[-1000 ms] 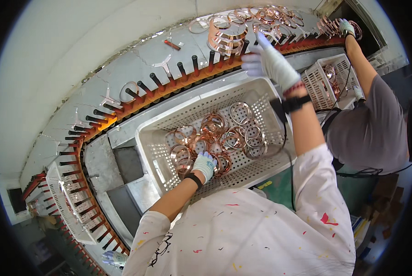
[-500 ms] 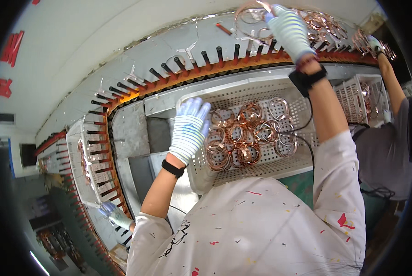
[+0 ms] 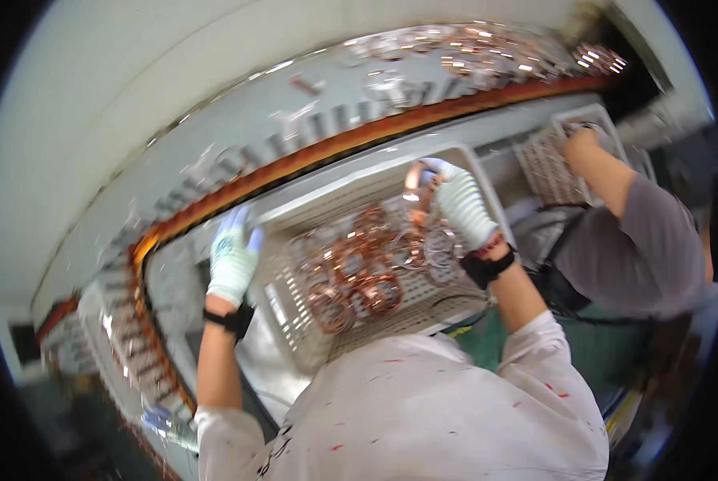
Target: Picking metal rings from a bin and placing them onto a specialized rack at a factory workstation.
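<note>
A white perforated plastic basket (image 3: 491,188) lies in front of me, with several shiny copper rings (image 3: 351,260) piled in it. My right hand (image 3: 463,204), in a striped glove, is over its far right part, fingers closed round a copper ring (image 3: 412,183). That ring hangs above the pile. My left hand (image 3: 234,256), in a matching glove, is beside the basket's left end. Its fingers are stretched out and hold nothing. Motion blurs the picture somewhat.
An orange-red conveyor track (image 3: 295,163) with dark upright pegs curves behind and left of the basket. Copper rings (image 3: 495,56) lie on the ledge beyond. At right, a co-worker's arm (image 3: 603,164) reaches into another crate (image 3: 543,172). Another person's gloved hand (image 3: 170,425) is at lower left.
My right hand has come down from beyond the track to above the basket with a copper ring. My left hand is farther from the basket. The whole view has turned; the co-worker's hand is now at the crate.
</note>
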Tool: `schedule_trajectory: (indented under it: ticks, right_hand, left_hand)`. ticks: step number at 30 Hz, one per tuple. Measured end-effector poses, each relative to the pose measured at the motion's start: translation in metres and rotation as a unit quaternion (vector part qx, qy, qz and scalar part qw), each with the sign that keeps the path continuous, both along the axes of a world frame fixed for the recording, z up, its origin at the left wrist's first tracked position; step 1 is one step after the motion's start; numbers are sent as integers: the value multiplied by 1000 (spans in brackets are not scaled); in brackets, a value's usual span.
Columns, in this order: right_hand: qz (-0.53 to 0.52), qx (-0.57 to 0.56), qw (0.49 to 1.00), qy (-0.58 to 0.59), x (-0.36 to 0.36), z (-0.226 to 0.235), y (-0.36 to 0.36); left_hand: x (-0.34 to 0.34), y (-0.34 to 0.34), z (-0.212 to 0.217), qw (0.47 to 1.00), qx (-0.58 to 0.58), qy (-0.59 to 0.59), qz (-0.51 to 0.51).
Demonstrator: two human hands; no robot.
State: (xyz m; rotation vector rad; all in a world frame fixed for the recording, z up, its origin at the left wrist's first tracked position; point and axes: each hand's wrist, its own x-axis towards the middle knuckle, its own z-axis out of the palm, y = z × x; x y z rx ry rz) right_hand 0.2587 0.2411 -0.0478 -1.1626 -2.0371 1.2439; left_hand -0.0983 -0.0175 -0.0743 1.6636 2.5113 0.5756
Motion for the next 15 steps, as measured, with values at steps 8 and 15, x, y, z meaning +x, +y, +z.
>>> schedule_trajectory:
  ticks: [8,15]
  right_hand:
    - [-273,-80,911,299,68,-41,177]
    - [-347,-86,877,322,109,7,296]
  left_hand:
    - [-30,-7,-13,982,-168,1,87]
    - [-26,48,14,944,-323,-61,37]
